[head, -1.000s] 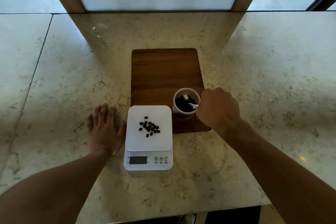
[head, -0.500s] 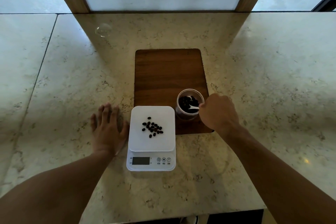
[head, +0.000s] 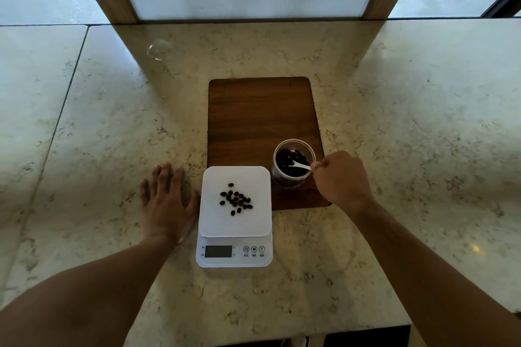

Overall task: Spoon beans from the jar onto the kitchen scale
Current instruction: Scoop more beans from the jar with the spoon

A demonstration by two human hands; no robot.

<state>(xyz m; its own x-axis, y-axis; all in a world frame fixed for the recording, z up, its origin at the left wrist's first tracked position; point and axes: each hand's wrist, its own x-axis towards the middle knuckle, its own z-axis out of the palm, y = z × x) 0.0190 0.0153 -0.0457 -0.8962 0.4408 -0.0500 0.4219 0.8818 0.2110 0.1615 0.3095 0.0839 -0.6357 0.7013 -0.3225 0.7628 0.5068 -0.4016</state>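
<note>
While the left hand [head: 166,200] lies flat on the counter [head: 84,149] as it did a second ago, fingers spread and palm down just beside the scale [head: 234,217], little else on that side has changed. A small heap of dark beans [head: 235,199] sits on the white platform, the same cluster as before, and the display below is too dim to read. Behind the scale lies the wooden board [head: 260,113], and on its near right corner stands the clear jar [head: 293,162], upright and holding more dark beans. A white spoon [head: 299,165] reaches into the jar from the right, its bowl down among the beans. The right hand [head: 342,179] pinches the spoon's handle at the jar's rim; compared with a second ago it has drawn back slightly to the right, so more of the jar's mouth and the spoon show
</note>
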